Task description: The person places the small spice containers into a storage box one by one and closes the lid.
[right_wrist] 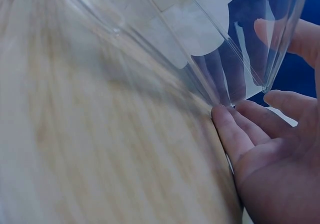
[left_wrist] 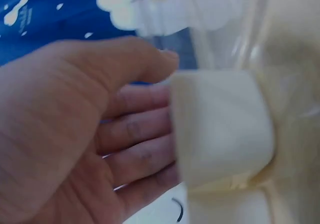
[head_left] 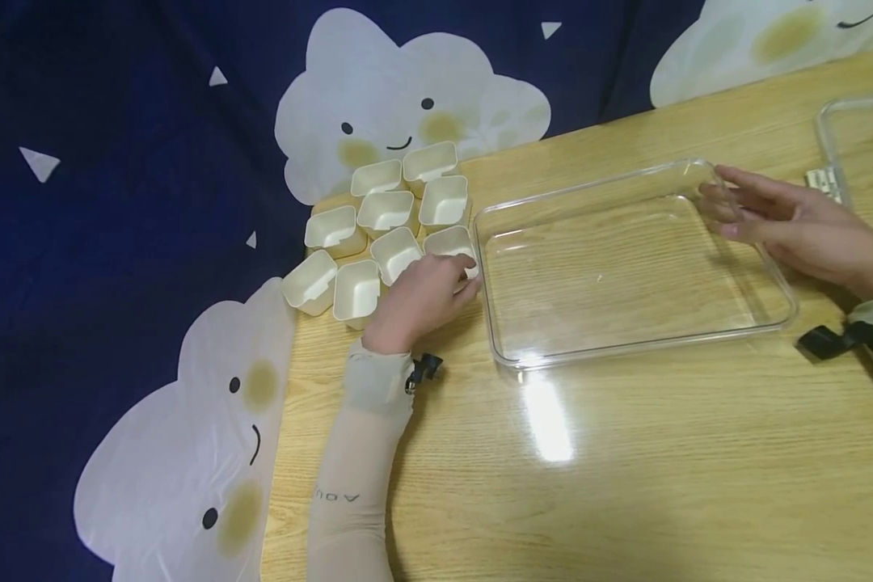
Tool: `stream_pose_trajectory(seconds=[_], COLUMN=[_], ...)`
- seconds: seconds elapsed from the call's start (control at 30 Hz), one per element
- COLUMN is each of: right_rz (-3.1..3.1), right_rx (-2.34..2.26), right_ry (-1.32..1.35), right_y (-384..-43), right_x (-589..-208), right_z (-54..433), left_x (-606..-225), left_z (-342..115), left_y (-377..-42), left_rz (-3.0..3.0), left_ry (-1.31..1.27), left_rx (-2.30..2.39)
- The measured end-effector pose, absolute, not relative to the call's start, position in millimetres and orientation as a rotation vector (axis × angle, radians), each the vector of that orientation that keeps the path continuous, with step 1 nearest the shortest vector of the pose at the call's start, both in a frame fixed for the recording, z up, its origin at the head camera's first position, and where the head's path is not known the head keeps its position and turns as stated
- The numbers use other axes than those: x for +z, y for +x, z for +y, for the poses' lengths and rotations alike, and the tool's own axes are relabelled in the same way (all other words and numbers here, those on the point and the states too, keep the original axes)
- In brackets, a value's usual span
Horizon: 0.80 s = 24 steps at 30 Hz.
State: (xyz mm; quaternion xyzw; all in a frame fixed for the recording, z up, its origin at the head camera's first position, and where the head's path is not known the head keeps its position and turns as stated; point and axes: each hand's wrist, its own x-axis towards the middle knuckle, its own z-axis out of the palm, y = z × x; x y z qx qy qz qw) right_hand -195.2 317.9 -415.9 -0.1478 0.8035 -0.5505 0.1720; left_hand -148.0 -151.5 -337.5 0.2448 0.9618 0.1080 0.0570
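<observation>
A clear rectangular plastic box (head_left: pixel 626 347) lies on the wooden table. To its left stand several small cream-coloured cups (head_left: pixel 386 212), mouths up and set close together. My left hand (head_left: pixel 425 295) reaches in at the cup nearest the box (head_left: pixel 447 240). In the left wrist view its fingers stretch to the side of a cream cup (left_wrist: pixel 225 126), the thumb close above the cup's corner. At the box's right end is my right hand (head_left: pixel 807 222), fingers extended. The right wrist view shows its fingertips (right_wrist: pixel 227 129) against the clear wall.
Another clear plastic piece (head_left: pixel 829 133) lies at the far right, with a small pale item (head_left: pixel 822 183) by its edge. Dark blue cloth (head_left: pixel 153 202) with smiling clouds hangs behind and left of the table (head_left: pixel 589 501). Black straps sit at both wrists.
</observation>
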Motion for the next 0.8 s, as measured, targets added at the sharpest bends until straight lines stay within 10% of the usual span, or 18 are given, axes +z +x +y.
stream_pose_trajectory(seconds=[0.8], right_rz=[2.194], right_rx=[-1.695], right_ry=[-0.342], right_y=[-193.9], right_x=[-413.3], right_z=[320.0], left_x=[-330.9], left_z=[-178.6], left_y=[-151.6], left_rz=[2.785], left_ry=[0.571], left_rx=[0.387])
